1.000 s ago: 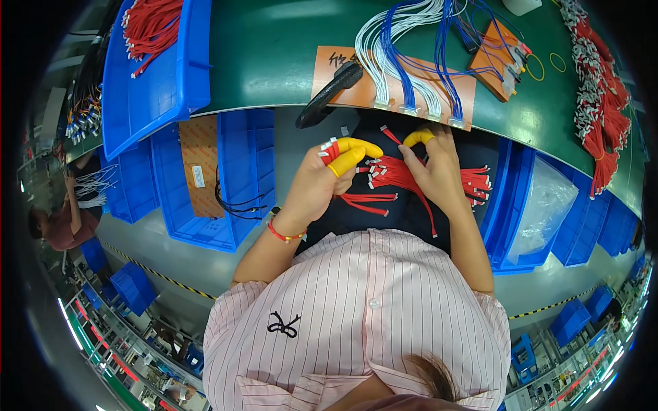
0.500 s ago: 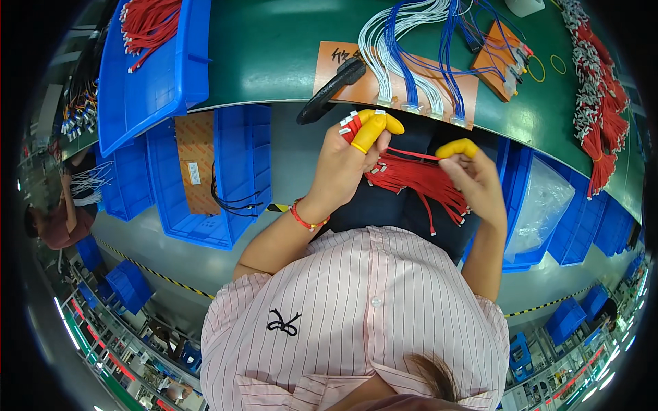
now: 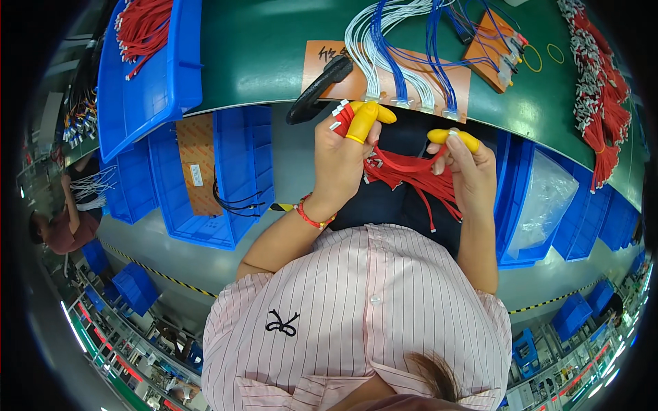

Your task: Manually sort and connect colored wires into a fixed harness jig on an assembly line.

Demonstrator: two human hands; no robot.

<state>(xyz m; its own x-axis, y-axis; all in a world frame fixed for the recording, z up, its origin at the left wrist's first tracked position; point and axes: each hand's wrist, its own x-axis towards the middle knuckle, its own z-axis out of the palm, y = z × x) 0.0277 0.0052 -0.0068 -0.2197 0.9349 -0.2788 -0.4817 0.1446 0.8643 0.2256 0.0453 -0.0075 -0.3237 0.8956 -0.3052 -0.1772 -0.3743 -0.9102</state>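
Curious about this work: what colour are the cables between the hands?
The cables are red, clearest in the head view.

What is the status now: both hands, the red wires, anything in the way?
Left hand holding red wires, white ends showing. Right hand pinching a red strand. Red pile between hands. Black handle close to left hand, contact unclear.

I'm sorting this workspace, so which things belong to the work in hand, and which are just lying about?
Seemingly in use:
red cables
left hand and right hand, gripping some
yellow finger covers

Seemingly just lying about:
orange card
black object
white cables
blue cables
blue bin, upper left
red cable bundles, far right
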